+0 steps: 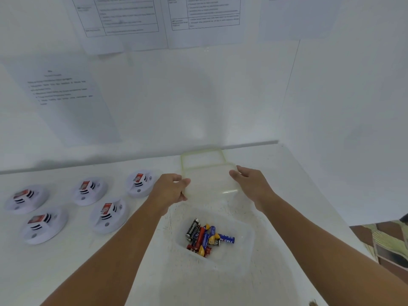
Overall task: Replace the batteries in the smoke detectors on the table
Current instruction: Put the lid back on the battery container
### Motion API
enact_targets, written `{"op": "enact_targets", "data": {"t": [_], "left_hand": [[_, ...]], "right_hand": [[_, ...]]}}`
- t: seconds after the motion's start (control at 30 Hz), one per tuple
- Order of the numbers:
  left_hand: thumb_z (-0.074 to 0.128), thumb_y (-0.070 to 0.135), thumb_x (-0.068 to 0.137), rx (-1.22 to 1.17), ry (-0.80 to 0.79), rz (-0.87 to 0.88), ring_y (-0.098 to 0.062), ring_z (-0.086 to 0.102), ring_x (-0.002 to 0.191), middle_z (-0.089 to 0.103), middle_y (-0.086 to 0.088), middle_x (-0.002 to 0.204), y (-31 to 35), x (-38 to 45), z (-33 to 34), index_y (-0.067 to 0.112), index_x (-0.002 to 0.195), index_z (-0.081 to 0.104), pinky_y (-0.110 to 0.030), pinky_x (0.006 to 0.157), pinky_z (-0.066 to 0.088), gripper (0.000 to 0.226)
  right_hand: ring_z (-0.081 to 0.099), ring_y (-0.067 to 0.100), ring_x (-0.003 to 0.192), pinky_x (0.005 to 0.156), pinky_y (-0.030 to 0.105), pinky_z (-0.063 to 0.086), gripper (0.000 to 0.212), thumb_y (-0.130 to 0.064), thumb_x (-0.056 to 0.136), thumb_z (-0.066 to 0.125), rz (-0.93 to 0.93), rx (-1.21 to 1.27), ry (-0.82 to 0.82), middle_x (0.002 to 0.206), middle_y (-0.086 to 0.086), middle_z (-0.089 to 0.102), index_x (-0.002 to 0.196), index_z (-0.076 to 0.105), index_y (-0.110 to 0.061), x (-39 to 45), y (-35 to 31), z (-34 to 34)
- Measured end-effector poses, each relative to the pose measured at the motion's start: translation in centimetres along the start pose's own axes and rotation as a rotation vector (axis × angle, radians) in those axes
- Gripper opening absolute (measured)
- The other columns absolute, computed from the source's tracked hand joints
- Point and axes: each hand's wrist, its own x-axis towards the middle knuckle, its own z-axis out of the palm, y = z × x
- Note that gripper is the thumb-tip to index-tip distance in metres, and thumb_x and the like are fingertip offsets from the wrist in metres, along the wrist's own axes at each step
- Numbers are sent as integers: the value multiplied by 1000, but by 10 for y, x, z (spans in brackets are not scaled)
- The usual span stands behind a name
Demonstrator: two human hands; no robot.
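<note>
Several white round smoke detectors with red batteries on top lie on the left of the white table. A clear plastic container in front of me holds several loose batteries. Beyond it, both hands hold a translucent lid just above the table. My left hand grips its left edge. My right hand grips its right edge. A second lid with a greenish rim lies behind, partly covered by the held one.
White walls close in behind and on the right, with printed sheets taped up. The table's right edge runs diagonally; a patterned floor shows past it.
</note>
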Motion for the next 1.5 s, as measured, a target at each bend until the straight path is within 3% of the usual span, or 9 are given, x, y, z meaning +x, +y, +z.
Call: {"op": "enact_targets", "data": {"t": [0.23,0.37,0.57,0.77,0.83,1.0,1.17,1.3,1.5], "left_hand": [[73,44,92,151,30,8,-23,67,89,66,-7,105,15,10,-14,18,122,53,-41,94,58,45],[63,34,100,134,173,73,-22,62,77,70,-7,90,25,38,-13,4,103,65,-39,80,55,30],[62,22,97,404,233,-4,-25,56,79,58,-5,81,40,83,0,5,94,60,-32,70,43,17],[65,20,90,489,253,-97,-27,57,71,57,-8,71,34,107,8,4,79,59,-26,57,39,20],[65,13,87,485,272,-97,-26,56,70,53,-7,65,34,109,10,6,71,56,-26,52,37,20],[70,8,87,341,281,-71,-28,65,75,68,-12,80,32,113,10,3,82,73,-33,67,51,8],[70,5,89,138,276,-31,-24,60,70,61,-6,74,39,102,5,14,70,58,-30,67,46,25],[71,10,94,-52,303,109,-14,58,68,64,-3,88,58,78,-2,14,102,67,-20,63,46,10],[68,11,95,-246,337,229,1,54,76,64,13,88,84,34,-12,20,102,72,-15,67,38,12]], "right_hand": [[63,23,116,109,44,47,48,-51,100,58,-21,-56,26,123,-2,69,131,68,-17,14,-12,-14],[68,22,93,99,40,53,34,-40,100,61,-42,-82,40,101,-1,71,122,71,-15,45,-30,-23],[64,43,113,106,53,49,47,-32,95,66,57,-280,-46,123,25,65,124,63,6,105,-37,-13],[58,31,82,75,37,52,27,-27,95,63,31,-510,-83,81,15,59,77,59,-8,137,-33,0],[65,39,86,76,38,54,22,-16,91,67,28,-491,-72,87,26,61,85,65,5,139,-32,-1],[47,22,59,57,26,37,20,-6,81,67,23,-462,-67,61,5,48,67,55,-13,145,-27,0],[67,25,77,73,39,58,8,-12,85,71,23,-241,-9,86,2,70,80,66,-14,144,-24,-5],[68,20,88,70,29,50,11,-18,89,73,-81,-69,56,96,-2,71,98,67,-22,132,-35,-13],[57,9,79,68,15,42,19,-12,98,64,-185,102,21,83,-7,62,110,73,-24,89,-57,-19]]}}
